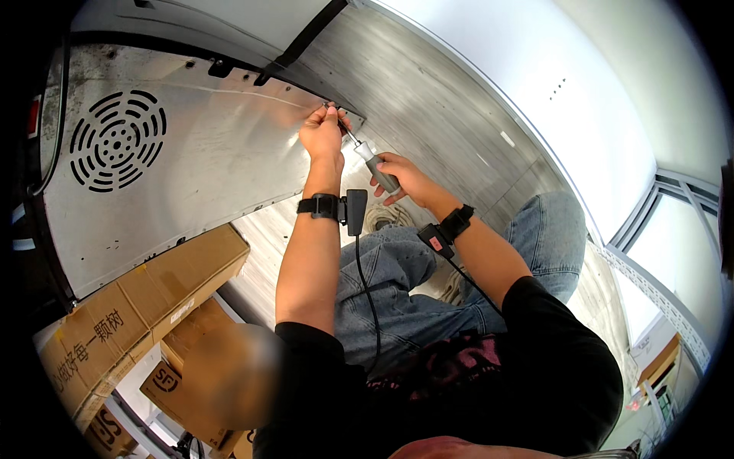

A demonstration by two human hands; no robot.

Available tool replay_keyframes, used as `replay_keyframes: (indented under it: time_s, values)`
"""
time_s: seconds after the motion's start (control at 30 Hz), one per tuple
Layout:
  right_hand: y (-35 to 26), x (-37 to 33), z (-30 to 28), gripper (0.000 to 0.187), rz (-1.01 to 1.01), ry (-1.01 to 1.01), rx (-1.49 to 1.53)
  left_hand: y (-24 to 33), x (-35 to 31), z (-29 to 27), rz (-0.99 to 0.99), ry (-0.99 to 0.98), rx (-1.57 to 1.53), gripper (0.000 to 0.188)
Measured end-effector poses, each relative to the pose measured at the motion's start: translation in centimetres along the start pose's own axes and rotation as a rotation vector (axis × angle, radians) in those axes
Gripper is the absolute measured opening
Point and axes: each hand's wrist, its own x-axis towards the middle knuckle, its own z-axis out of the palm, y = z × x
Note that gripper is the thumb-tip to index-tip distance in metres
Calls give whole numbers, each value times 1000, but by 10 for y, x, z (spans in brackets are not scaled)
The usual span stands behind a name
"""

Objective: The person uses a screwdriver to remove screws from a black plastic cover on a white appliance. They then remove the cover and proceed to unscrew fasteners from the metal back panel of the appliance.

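Observation:
My right hand [403, 180] grips a screwdriver [380, 170] by its grey handle. The metal shaft slants up and left toward the far right corner of a large silver metal panel [214, 145]. At that corner my left hand [323, 136] is closed, its fingertips pinched together beside the screwdriver's tip. What lies between those fingers is too small and covered to make out. Round vent slots mark the panel's left part, and small holes run along its far edge.
Cardboard boxes [145, 306] stand at the near left, below the panel. Grey wood-look floor [428, 99] stretches beyond my hands to a white wall-like surface [566, 84] on the right. Black cables hang from the bands on both my wrists. My bent knee [547, 237] is at the right.

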Motion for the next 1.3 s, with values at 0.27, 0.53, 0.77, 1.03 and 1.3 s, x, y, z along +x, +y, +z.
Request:
replay_keyframes:
  time_s: [0.27,0.53,0.77,1.03,1.3]
  values:
    - [10,2,9,42,-220,207,-475,-2,3,1,33,94,173,8]
    - [-11,-11,-7,39,13,-15,55,4,1,5,-40,80,21,9]
    - [5,1,1,45,-178,138,-345,1,0,5,41,94,166,8]
    - [-4,-4,-6,42,6,3,-8,0,2,5,-12,67,0,8]
    - [9,4,-2,43,-257,218,-425,-7,2,9,131,170,226,14]
